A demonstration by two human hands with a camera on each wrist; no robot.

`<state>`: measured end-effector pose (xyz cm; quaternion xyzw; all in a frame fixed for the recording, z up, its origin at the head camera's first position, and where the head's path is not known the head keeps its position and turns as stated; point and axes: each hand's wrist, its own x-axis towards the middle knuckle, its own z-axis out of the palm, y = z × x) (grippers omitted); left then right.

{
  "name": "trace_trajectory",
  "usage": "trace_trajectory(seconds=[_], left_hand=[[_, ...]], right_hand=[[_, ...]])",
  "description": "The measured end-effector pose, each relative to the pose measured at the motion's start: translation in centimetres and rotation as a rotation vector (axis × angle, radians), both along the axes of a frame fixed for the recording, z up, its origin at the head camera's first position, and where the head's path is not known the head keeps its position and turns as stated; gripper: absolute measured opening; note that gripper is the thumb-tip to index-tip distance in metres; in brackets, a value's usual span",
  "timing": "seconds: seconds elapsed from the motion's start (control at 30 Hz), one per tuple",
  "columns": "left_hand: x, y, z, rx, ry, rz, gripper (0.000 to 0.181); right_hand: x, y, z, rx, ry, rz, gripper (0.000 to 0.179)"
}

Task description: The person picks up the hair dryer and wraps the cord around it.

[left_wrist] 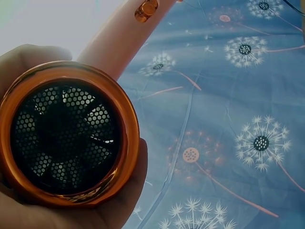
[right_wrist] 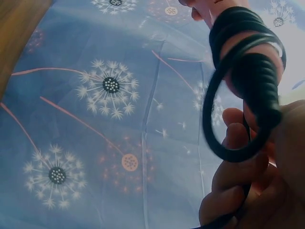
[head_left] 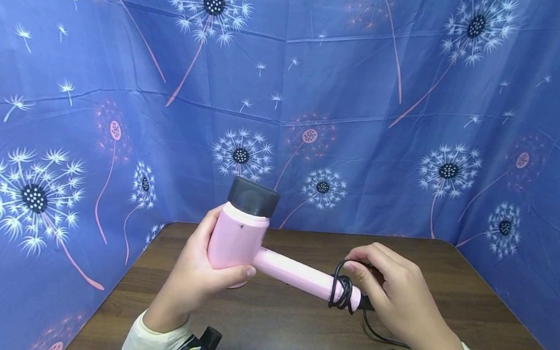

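Observation:
A pink hair dryer [head_left: 236, 238] with a black nozzle [head_left: 253, 196] is held up over the table. My left hand [head_left: 196, 276] grips its barrel, thumb across the near side. The left wrist view looks onto the rear grille [left_wrist: 66, 138] inside a shiny copper-coloured ring [left_wrist: 132, 129], with a copper-coloured button [left_wrist: 147, 8] on the handle. Several turns of black cord [head_left: 343, 293] wrap the end of the handle [head_left: 296, 272], which points right. There my right hand [head_left: 400, 291] pinches a loop of cord between thumb and fingers. In the right wrist view this loop hangs beside the ribbed cord sleeve [right_wrist: 257, 86].
A dark brown wooden table [head_left: 286, 331] lies beneath both hands. Behind and beside it hangs a blue cloth [head_left: 347, 92] printed with dandelions. Loose cord [head_left: 383, 338] trails under the right hand. Each wrist carries a strapped-on black camera [head_left: 210, 340].

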<state>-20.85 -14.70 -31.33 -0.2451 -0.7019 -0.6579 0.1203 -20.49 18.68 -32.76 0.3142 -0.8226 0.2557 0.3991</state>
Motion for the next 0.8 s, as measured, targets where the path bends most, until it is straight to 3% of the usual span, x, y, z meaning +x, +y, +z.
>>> trace_trajectory(seconds=[0.8], left_hand=[[0.23, -0.31, 0.12, 0.004, 0.014, -0.05, 0.097]], right_hand=[[-0.1, 0.38, 0.14, -0.024, -0.085, 0.029, 0.021]])
